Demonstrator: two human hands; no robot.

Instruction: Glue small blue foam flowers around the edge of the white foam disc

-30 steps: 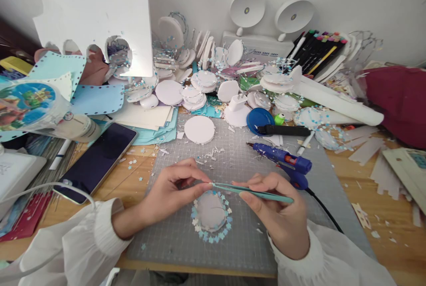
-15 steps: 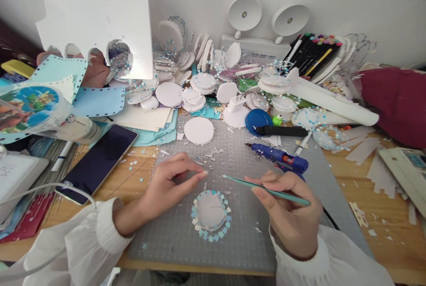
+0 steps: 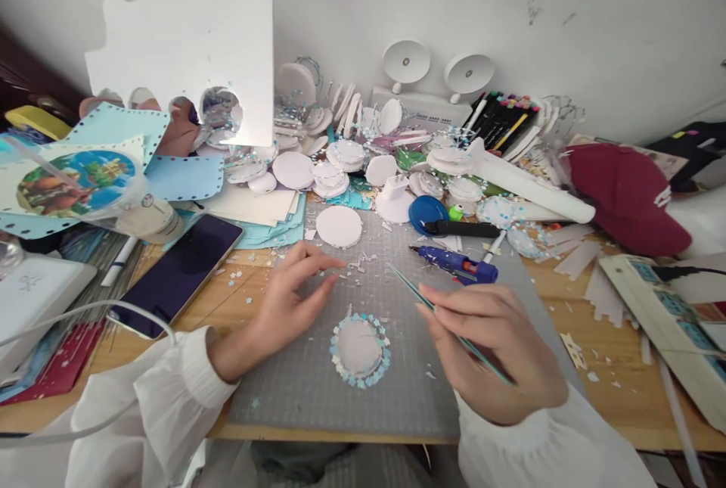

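My right hand [image 3: 491, 337] grips a pair of teal tweezers [image 3: 423, 295], their tips pointing up and left over the mat. Left of them, my left hand [image 3: 300, 291] hovers with thumb and forefinger apart and nothing visible between them. Below and between both hands, a white disc [image 3: 358, 348] lies flat on the grey cutting mat [image 3: 295, 405], ringed by small pale-blue and cream stars. Neither hand touches it. A plain white disc [image 3: 339, 226] lies farther back on the mat, near some white scraps [image 3: 363, 262].
A blue glue gun [image 3: 457, 264] lies at the mat's right, behind my right hand. To the left are a phone [image 3: 178, 272] and a lidded plastic cup [image 3: 141, 212]. Star-trimmed discs [image 3: 345, 153] crowd the back. A power strip [image 3: 674, 337] and a maroon cap [image 3: 624, 197] occupy the right.
My left thumb and forefinger have parted from a pinch. The tweezers have tilted more steeply and moved away from the left fingertips. The camera view has shifted right and up.
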